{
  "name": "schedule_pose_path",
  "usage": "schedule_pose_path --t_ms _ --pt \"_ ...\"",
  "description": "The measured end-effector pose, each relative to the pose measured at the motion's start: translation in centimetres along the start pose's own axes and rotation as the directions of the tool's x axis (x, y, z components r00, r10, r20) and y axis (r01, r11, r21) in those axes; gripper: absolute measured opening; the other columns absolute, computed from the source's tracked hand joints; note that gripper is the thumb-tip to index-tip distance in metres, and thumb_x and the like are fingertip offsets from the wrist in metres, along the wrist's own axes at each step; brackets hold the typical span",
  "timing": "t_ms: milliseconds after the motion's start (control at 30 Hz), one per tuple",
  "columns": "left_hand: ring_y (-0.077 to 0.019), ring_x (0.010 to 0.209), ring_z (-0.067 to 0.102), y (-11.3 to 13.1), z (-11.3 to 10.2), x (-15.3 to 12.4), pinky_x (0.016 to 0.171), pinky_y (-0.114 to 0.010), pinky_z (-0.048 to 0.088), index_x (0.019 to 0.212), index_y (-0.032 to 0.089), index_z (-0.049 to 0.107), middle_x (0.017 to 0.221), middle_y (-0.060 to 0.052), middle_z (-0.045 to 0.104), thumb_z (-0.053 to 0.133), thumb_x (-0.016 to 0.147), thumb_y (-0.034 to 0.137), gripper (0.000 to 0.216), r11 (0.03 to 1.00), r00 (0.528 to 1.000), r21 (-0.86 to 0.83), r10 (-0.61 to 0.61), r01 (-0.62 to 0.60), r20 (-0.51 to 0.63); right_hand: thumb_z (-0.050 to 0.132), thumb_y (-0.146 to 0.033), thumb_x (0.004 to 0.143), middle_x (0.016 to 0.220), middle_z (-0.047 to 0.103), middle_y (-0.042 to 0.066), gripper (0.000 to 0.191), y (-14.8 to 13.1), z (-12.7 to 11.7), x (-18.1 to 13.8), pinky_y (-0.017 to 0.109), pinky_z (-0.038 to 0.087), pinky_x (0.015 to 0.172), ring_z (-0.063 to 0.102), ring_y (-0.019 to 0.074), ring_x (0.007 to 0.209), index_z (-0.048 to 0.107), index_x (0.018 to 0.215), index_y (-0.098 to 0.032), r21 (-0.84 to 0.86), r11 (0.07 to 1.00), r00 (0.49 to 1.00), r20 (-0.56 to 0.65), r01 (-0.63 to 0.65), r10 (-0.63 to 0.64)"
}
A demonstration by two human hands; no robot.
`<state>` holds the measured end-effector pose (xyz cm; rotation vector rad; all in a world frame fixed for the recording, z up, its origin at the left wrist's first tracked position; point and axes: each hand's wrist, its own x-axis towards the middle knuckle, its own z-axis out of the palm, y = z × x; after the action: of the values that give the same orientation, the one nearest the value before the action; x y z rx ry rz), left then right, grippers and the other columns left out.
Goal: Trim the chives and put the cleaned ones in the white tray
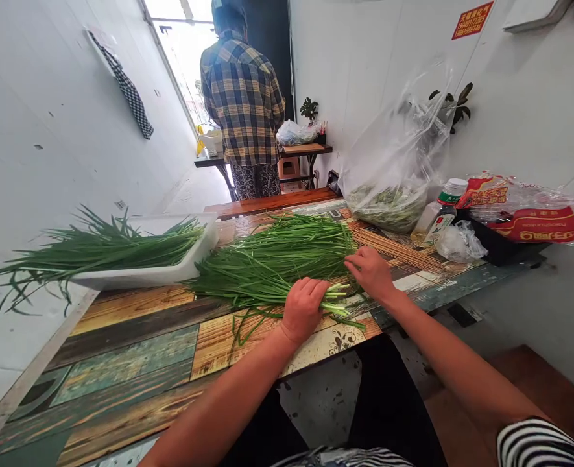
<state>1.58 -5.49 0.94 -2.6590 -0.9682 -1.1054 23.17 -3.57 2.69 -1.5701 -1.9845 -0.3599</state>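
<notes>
A bunch of garlic chives [336, 299] is gripped in my left hand [305, 308], fingers wrapped round it and the pale cut stems poking out to the right. Just right of those stem ends is my right hand [371, 275], its thumb and fingertips pinched together beside the loose pile; what sits between them is too small to make out. The big pile of garlic chives [287, 250] spreads over the wood-patterned table [135, 353], leaves pointing left. More long green leaves [121, 243] overflow a white tray [200, 261] on the left.
Thin wooden skewers [398, 250] lie behind my right hand. Beyond them stand a clear plastic bag [388, 201] of greens, a bottle [445, 207], a crumpled bag [460, 241] and red-printed packaging [539, 220]. A person in a plaid shirt [245, 97] stands at another table, back turned.
</notes>
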Motion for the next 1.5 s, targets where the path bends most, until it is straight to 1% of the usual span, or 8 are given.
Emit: schedule_pose_path --t_ms 133,267,433,567,800,1133,1300,1500 --pt "-0.0198 0.076 0.055 -0.1 0.1 -0.2 0.07 -0.032 0.045 0.097 0.017 0.059 0.08 -0.006 0.062 0.044 0.087 0.016 0.017 1.0 1.0 0.009 0.002 -0.002 0.002 0.053 -0.032 0.087 0.084 0.054 0.01 0.02 0.3 0.9 0.5 0.032 0.032 0.07 0.046 0.0227 0.084 0.062 0.079 -0.015 -0.279 0.956 0.996 -0.04 -0.09 0.082" --pt "-0.0203 0.075 0.054 -0.2 0.3 -0.1 0.07 -0.032 0.045 0.093 0.016 0.059 0.077 -0.006 0.061 0.044 0.086 0.013 0.018 0.999 1.0 0.022 0.024 -0.024 -0.018 0.058 -0.029 0.083 0.085 0.055 0.01 0.014 0.8 0.7 0.7 0.031 0.031 0.068 0.046 0.0229 0.084 0.06 0.082 -0.015 -0.337 0.938 0.997 -0.027 -0.078 0.073" --pt "-0.0198 0.073 0.053 0.0 0.2 0.0 0.069 -0.032 0.045 0.09 0.016 0.06 0.076 -0.006 0.06 0.044 0.085 0.012 0.017 1.0 1.0 0.026 0.014 -0.013 -0.024 0.053 -0.026 0.088 0.081 0.055 0.007 0.017 1.6 0.2 0.5 0.03 0.031 0.064 0.049 0.0197 0.078 0.063 0.078 -0.018 -0.227 0.974 1.0 -0.009 -0.025 0.024" --pt "-0.02 0.076 0.055 0.1 -0.3 0.2 0.071 -0.032 0.047 0.091 0.015 0.061 0.079 -0.008 0.062 0.043 0.087 0.014 0.018 0.999 0.998 0.016 0.029 -0.028 -0.061 0.051 -0.031 0.09 0.077 0.058 0.005 0.021 0.7 -1.3 -0.7 0.028 0.037 0.063 0.054 0.0167 0.073 0.066 0.08 -0.019 0.113 0.992 0.999 -0.014 0.053 -0.052" --pt "-0.0243 0.114 0.052 0.2 -0.8 0.5 0.1 -0.042 0.038 0.116 0.016 0.056 0.119 -0.011 0.061 0.043 0.089 0.017 0.03 0.989 0.972 -0.006 0.143 -0.146 -0.188 0.056 -0.029 0.087 0.081 0.066 0.004 0.015 -2.9 -3.6 -3.8 0.029 0.048 0.067 0.06 0.0161 0.075 0.069 0.089 -0.022 0.623 0.781 0.999 -0.022 0.036 -0.028" --pt "-0.0192 0.091 0.061 0.3 -0.5 0.2 0.079 -0.033 0.046 0.111 0.015 0.059 0.097 -0.009 0.069 0.039 0.094 0.02 0.027 0.98 0.968 -0.013 0.195 -0.199 -0.156 0.058 -0.03 0.085 0.08 0.063 0.004 0.012 -2.9 -3.9 -4.3 0.028 0.048 0.059 0.057 0.0147 0.068 0.067 0.085 -0.021 0.625 0.779 0.998 0.004 -0.056 0.068" --pt "-0.0193 0.083 0.061 0.3 -0.3 0.1 0.071 -0.032 0.045 0.106 0.015 0.061 0.091 -0.009 0.069 0.04 0.091 0.019 0.025 0.983 0.978 -0.029 0.18 -0.184 -0.108 0.053 -0.025 0.087 0.1 0.061 0.007 0.019 -3.3 -3.7 -4.0 0.035 0.048 0.08 0.056 0.0201 0.094 0.067 0.099 -0.024 0.457 0.876 0.987 -0.096 0.157 -0.127" --pt "-0.0194 0.077 0.061 0.1 0.1 0.0 0.067 -0.032 0.044 0.1 0.016 0.062 0.084 -0.008 0.069 0.044 0.088 0.021 0.022 0.991 0.991 -0.056 0.116 -0.12 -0.061 0.048 -0.021 0.088 0.093 0.061 0.007 0.019 -4.0 -3.9 -3.2 0.036 0.046 0.078 0.054 0.02 0.09 0.066 0.088 -0.023 0.471 0.851 0.969 -0.034 0.233 -0.247"
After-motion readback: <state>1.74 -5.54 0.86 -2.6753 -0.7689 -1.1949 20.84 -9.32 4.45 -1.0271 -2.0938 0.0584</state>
